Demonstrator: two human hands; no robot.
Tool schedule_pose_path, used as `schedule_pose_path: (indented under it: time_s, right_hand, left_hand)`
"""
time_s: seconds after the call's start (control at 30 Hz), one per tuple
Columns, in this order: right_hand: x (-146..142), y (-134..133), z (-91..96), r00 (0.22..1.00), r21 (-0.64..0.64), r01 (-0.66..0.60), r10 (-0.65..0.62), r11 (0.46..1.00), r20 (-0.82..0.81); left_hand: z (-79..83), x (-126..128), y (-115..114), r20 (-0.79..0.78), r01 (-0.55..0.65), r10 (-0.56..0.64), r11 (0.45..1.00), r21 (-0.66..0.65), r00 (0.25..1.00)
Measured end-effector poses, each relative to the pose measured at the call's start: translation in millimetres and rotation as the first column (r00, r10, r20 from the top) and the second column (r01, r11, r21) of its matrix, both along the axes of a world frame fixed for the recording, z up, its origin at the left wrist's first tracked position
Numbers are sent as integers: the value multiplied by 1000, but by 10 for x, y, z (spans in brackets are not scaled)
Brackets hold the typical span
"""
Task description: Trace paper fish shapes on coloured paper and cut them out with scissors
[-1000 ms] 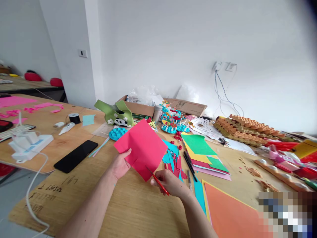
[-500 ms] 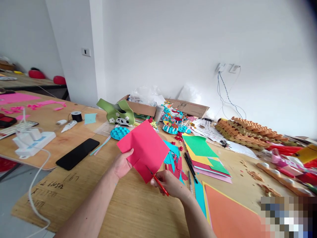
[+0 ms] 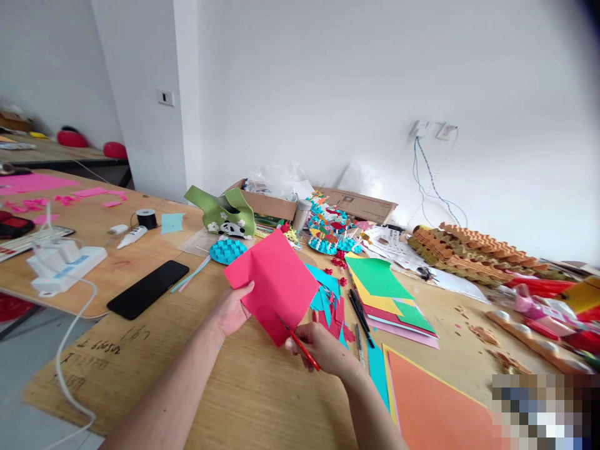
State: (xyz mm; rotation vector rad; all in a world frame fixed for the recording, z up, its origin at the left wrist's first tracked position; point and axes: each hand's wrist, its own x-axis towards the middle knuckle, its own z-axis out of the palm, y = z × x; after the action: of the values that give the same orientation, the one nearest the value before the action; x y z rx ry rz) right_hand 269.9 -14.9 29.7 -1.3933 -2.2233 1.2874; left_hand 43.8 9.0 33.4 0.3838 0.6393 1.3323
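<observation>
My left hand [image 3: 232,310] pinches the left edge of a folded red-pink paper sheet [image 3: 274,282] and holds it tilted above the wooden table [image 3: 262,400]. My right hand [image 3: 321,347] is closed round a pair of red-handled scissors [image 3: 300,344]. Their blades meet the sheet's lower corner. Cut scraps of teal and red paper [image 3: 330,300] lie just right of the sheet.
A stack of coloured paper [image 3: 389,294] and black pens [image 3: 360,312] lie to the right, an orange sheet [image 3: 435,406] nearer. A black phone [image 3: 147,289], a white power strip [image 3: 65,262], a green panda punch [image 3: 225,215], cardboard boxes [image 3: 360,203] and egg trays [image 3: 473,250] surround them.
The view has shifted slightly; the hands, sheet and scissors keep nearly the same pose, with the sheet drawn a little lower and closer.
</observation>
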Motion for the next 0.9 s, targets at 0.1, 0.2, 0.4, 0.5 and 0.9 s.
schedule_pose_path:
  time_s: [0.1,0.2,0.4,0.5,0.9]
  right_hand:
    - [-7,-12,30,999,14,-1,1,1000,38]
    - [-26,-33,69,999,-20,12,-12,1000,38]
    - [-73,-65,145,998,-58,45,-43,997,39]
    - [-86,-75,170,998,-62,49,-47,997,32]
    - [-91,-73,163,998,-112,63,-64,992,-8]
  left_hand:
    - [-10,7,-1,-18,6,-6,1000,10,1000]
    - [-6,13,-7,-34,4,-4,1000,6,999]
    - [7,26,-15,-47,-7,7,1000,15,999]
    - [15,38,-18,-54,-5,6,1000,17,999]
    - [26,65,-33,-64,0,0,1000,10,998]
